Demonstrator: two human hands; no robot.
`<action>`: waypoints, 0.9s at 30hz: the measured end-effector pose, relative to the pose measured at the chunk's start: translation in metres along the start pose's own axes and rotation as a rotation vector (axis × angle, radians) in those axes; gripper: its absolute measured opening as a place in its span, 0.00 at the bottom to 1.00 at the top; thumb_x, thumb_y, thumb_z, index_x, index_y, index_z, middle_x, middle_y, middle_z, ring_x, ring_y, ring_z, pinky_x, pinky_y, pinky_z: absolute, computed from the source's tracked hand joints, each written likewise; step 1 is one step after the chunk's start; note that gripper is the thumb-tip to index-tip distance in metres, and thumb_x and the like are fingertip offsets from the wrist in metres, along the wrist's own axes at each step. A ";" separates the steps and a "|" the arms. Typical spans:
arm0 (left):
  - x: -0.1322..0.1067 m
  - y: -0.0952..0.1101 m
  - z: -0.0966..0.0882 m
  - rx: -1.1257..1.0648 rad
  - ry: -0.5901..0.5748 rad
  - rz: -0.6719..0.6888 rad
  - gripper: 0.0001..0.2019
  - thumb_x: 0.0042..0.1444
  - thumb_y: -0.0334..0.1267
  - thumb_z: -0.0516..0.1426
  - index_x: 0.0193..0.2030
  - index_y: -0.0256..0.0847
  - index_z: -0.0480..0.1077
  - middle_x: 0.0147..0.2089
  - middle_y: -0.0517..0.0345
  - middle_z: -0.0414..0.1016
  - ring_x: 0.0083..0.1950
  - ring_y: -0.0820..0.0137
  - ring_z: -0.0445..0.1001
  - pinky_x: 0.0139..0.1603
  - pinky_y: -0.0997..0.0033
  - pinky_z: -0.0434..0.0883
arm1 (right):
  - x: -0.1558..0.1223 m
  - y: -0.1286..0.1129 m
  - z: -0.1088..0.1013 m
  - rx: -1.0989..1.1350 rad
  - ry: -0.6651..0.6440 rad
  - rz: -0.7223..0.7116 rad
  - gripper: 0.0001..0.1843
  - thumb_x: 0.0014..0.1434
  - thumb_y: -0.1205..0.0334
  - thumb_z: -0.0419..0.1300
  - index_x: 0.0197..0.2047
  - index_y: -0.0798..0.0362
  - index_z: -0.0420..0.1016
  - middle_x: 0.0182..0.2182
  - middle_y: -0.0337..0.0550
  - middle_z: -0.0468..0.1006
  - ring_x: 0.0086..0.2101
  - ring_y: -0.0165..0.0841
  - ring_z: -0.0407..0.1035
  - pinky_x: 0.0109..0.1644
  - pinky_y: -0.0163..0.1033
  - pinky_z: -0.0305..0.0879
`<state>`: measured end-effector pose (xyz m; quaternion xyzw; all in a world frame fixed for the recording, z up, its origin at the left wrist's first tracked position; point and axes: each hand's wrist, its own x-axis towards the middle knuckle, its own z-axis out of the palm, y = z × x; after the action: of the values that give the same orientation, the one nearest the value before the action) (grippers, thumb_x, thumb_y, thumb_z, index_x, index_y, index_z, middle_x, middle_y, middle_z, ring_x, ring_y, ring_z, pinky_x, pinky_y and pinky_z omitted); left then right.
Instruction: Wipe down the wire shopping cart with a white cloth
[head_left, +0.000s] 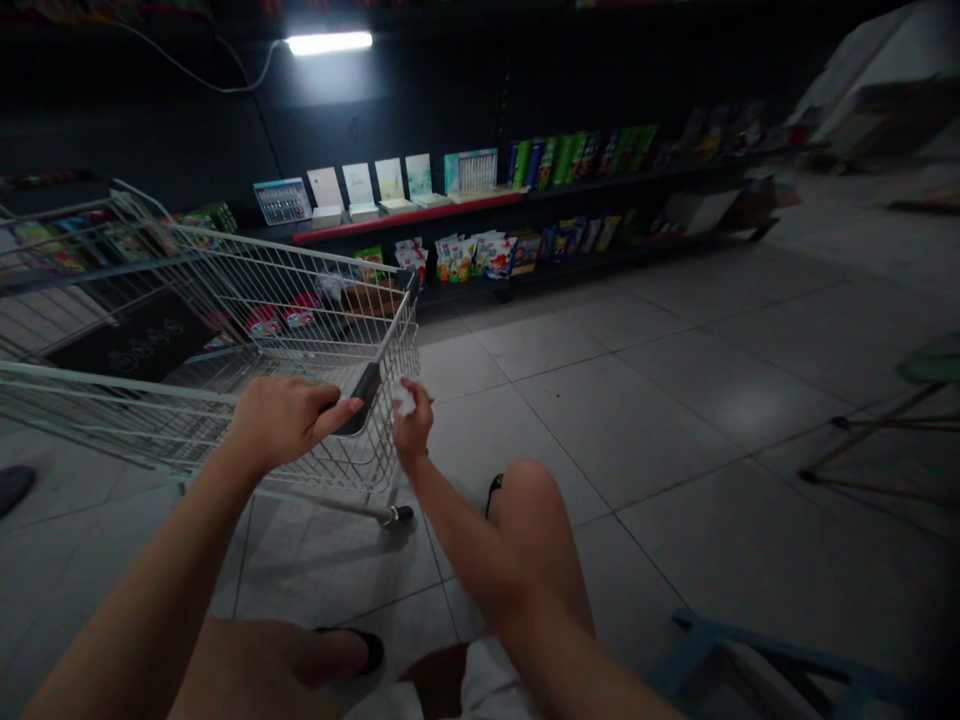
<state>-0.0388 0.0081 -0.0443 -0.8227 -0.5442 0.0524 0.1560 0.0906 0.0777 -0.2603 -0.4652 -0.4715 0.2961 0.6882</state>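
A wire shopping cart [322, 350] stands in front of me on the left. My left hand [281, 420] is closed around the dark plastic corner piece [364, 400] at the cart's near upper edge. Beside the cart's wire end, my right hand [414, 430] has its fingers closed on a crumpled white tissue [405, 398]. Whether the tissue touches the wires I cannot tell. A dark panel with a bicycle-like drawing [139, 335] is on the cart's far side.
A dark shelf with a red edge [420, 215] carries upright cards, boxes and green packages [574, 155], with snack bags [472, 257] below. A lit tube lamp [330, 43] hangs above. Tiled floor [637, 420] stretches right, where a folding stool [885, 420] stands. A blue frame [780, 650] is nearby.
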 end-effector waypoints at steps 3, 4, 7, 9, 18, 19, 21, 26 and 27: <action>-0.001 -0.002 0.001 0.004 0.019 0.006 0.42 0.62 0.66 0.27 0.28 0.42 0.74 0.28 0.49 0.78 0.31 0.62 0.75 0.27 0.67 0.47 | -0.047 0.002 -0.010 0.018 -0.022 -0.078 0.14 0.57 0.64 0.54 0.45 0.51 0.75 0.45 0.46 0.78 0.50 0.36 0.71 0.59 0.43 0.67; -0.002 -0.002 0.001 0.003 0.022 0.008 0.42 0.62 0.66 0.28 0.28 0.42 0.73 0.28 0.49 0.78 0.31 0.62 0.75 0.27 0.67 0.47 | -0.047 0.002 -0.011 0.013 -0.050 -0.083 0.14 0.56 0.64 0.54 0.44 0.51 0.74 0.44 0.45 0.78 0.49 0.36 0.71 0.59 0.43 0.66; -0.006 -0.002 0.000 -0.009 0.012 0.008 0.42 0.63 0.66 0.28 0.27 0.41 0.73 0.27 0.49 0.77 0.30 0.62 0.75 0.27 0.67 0.47 | 0.006 0.000 -0.005 -0.024 -0.025 0.050 0.16 0.51 0.68 0.52 0.44 0.54 0.73 0.43 0.46 0.76 0.47 0.35 0.70 0.59 0.42 0.65; -0.010 -0.001 -0.002 -0.017 -0.007 0.010 0.41 0.63 0.65 0.28 0.27 0.41 0.73 0.28 0.49 0.77 0.31 0.61 0.75 0.28 0.67 0.47 | 0.059 -0.003 0.004 -0.034 0.039 0.188 0.20 0.50 0.71 0.51 0.46 0.56 0.72 0.43 0.48 0.74 0.44 0.33 0.69 0.57 0.41 0.66; -0.014 0.006 -0.005 -0.014 -0.012 -0.003 0.43 0.62 0.66 0.26 0.28 0.42 0.73 0.27 0.49 0.76 0.31 0.62 0.74 0.28 0.67 0.47 | -0.025 -0.040 -0.010 0.097 0.032 -0.076 0.11 0.58 0.67 0.52 0.41 0.51 0.74 0.39 0.44 0.78 0.44 0.34 0.71 0.53 0.39 0.68; -0.014 0.006 -0.005 -0.016 -0.007 0.001 0.43 0.62 0.67 0.27 0.28 0.42 0.73 0.26 0.49 0.76 0.30 0.62 0.74 0.28 0.67 0.47 | -0.041 -0.045 -0.016 0.109 -0.001 -0.151 0.09 0.59 0.65 0.53 0.39 0.50 0.74 0.37 0.43 0.78 0.42 0.33 0.71 0.51 0.38 0.68; -0.016 0.006 -0.004 -0.026 0.002 0.011 0.42 0.62 0.67 0.27 0.28 0.42 0.73 0.26 0.49 0.76 0.30 0.63 0.74 0.28 0.67 0.47 | -0.044 -0.053 -0.021 0.116 -0.028 -0.253 0.07 0.60 0.63 0.54 0.38 0.49 0.73 0.35 0.41 0.77 0.39 0.33 0.71 0.48 0.38 0.69; -0.026 0.010 -0.005 -0.045 0.032 0.026 0.40 0.63 0.65 0.30 0.27 0.42 0.73 0.27 0.49 0.77 0.30 0.63 0.74 0.28 0.67 0.46 | 0.071 -0.057 -0.001 0.073 0.102 -0.226 0.11 0.58 0.62 0.50 0.41 0.52 0.70 0.42 0.47 0.75 0.48 0.36 0.69 0.59 0.45 0.64; -0.027 0.011 -0.005 -0.043 0.039 0.028 0.40 0.63 0.65 0.30 0.26 0.42 0.73 0.27 0.49 0.77 0.30 0.63 0.74 0.28 0.67 0.46 | 0.090 -0.057 0.004 0.051 0.121 -0.176 0.11 0.58 0.63 0.49 0.41 0.52 0.70 0.43 0.48 0.75 0.49 0.37 0.68 0.60 0.46 0.63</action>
<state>-0.0385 -0.0220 -0.0452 -0.8342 -0.5306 0.0267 0.1480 0.1190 0.1329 -0.1736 -0.4214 -0.4604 0.2175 0.7505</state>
